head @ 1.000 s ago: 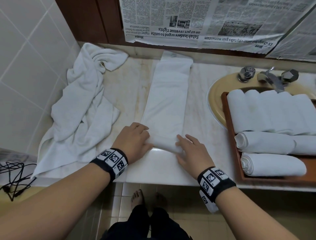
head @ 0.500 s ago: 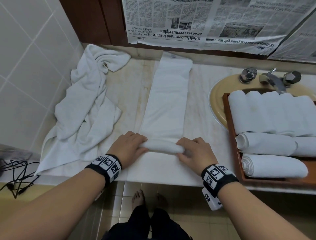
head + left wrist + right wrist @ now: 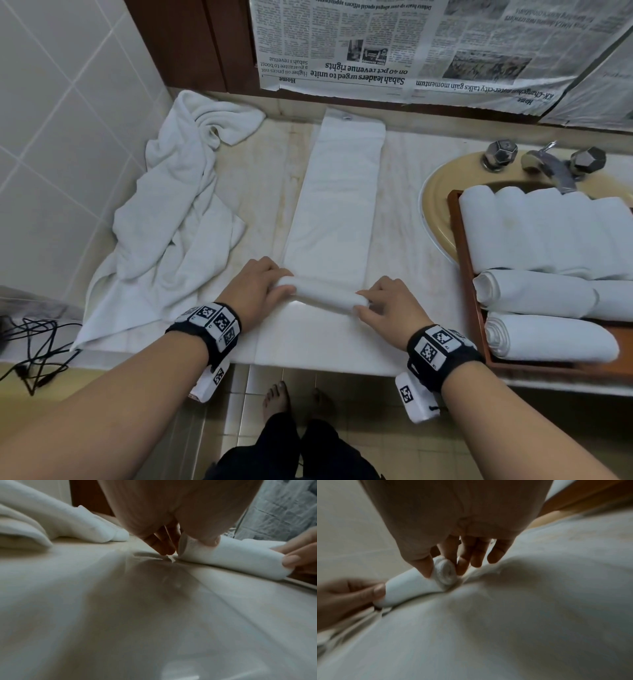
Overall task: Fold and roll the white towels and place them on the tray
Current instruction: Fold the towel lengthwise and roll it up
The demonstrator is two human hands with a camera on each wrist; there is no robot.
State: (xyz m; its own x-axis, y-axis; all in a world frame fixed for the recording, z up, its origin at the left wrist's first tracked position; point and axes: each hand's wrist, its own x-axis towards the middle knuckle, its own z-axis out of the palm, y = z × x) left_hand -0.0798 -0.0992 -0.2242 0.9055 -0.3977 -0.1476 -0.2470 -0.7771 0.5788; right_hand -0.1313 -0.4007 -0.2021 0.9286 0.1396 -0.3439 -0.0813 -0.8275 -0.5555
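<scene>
Because a roll grows crooked when only one end is driven, the left hand (image 3: 255, 291) and the right hand (image 3: 388, 305) each pinch one end of the small roll (image 3: 325, 294), thumb on the near side and fingers curled over the far side. In the right wrist view the spiral of the roll's end (image 3: 446, 570) shows between thumb and fingers (image 3: 462, 563), so the layers seem tight. The unrolled strip of the folded towel (image 3: 342, 192) lies flat toward the far wall, giving a straight path to roll along. The worktop (image 3: 404, 212) carries it. At the left a crumpled towel (image 3: 171, 222) waits, I think for its turn. At the right the wooden tray (image 3: 460, 246) holds finished rolls (image 3: 548, 339), near enough for an easy transfer.
</scene>
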